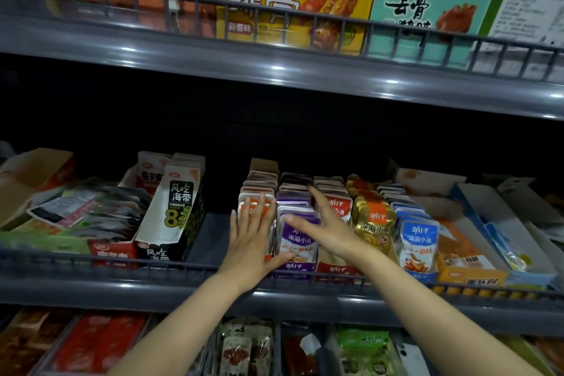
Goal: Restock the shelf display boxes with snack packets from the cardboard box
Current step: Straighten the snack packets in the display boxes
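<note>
Pressing flat on orange packets [258,190], left hand [250,242]; right hand [324,229], fingers spread loose, over purple packets [297,242] reading 深海小鱼

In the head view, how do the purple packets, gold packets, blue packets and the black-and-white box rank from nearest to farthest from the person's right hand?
1. purple packets, at the thumb of the right hand.
2. gold packets, just right of it.
3. blue packets, one row further right.
4. black-and-white box, far left, beyond the left hand.
</note>
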Tool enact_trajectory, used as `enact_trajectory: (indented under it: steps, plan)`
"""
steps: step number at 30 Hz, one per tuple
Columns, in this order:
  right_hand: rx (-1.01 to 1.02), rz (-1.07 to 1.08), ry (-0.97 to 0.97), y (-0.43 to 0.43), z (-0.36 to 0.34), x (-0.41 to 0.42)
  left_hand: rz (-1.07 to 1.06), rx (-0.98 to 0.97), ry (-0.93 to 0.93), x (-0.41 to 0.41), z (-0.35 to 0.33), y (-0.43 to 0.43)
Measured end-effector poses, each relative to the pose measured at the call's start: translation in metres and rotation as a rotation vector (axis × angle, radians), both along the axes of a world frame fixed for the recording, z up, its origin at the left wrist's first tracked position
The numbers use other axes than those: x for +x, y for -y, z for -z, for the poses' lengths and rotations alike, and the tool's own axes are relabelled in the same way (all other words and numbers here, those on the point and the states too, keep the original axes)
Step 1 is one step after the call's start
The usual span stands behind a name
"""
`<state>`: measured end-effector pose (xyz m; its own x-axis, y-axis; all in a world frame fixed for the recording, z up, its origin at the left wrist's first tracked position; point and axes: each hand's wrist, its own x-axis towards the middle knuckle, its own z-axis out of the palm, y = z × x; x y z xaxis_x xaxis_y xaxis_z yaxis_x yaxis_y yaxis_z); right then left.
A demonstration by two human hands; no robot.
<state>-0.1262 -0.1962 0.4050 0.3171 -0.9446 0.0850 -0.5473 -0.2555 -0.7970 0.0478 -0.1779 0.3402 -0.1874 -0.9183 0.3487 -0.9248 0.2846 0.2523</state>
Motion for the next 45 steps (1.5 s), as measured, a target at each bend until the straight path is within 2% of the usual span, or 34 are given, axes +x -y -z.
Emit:
enact_trajectory:
  steps: [3,6,8,12,14,20,25,27,30,32,34,38,45]
  plan:
    - [-0.02,-0.135,-0.335,0.012,-0.008,-0.007,0.011,-0.002,-0.028,0.003,0.001,0.0]
    - [0.042,-0.135,-0.445,0.023,-0.019,-0.002,0.019,0.001,-0.039,0.002,0.0,0.0]
    - [0.076,-0.113,-0.45,0.024,-0.024,0.002,0.034,0.013,-0.05,0.002,0.001,0.0]
    - [0.147,0.067,-0.204,0.037,-0.028,0.013,0.046,0.021,-0.084,0.003,0.003,0.003]
    - [0.197,0.085,-0.133,0.044,-0.026,0.019,0.043,0.021,-0.082,0.003,0.004,0.003]
    - [0.153,0.129,0.043,0.054,-0.016,0.024,0.035,0.004,-0.082,0.004,0.004,0.004]
    - [0.075,0.114,-0.093,0.049,-0.029,0.024,0.052,0.006,-0.096,0.005,0.003,0.002]
    - [0.034,-0.027,-0.257,0.047,-0.039,0.019,0.047,0.01,-0.089,0.006,0.004,0.003]
    - [0.136,-0.309,-0.579,0.039,-0.05,0.011,0.045,0.009,-0.068,0.006,0.003,0.003]
    - [0.117,-0.352,-0.725,0.039,-0.049,0.008,0.042,0.004,-0.066,0.006,0.003,0.002]
    - [0.026,-0.31,-0.755,0.039,-0.044,0.006,0.036,0.007,-0.065,0.006,0.004,0.004]
    - [-0.182,-0.272,-0.697,0.039,-0.025,0.003,0.038,0.014,-0.062,0.006,0.005,0.004]
    - [-0.329,-0.257,-0.673,0.032,-0.016,0.006,0.038,0.027,-0.084,0.005,0.004,0.004]
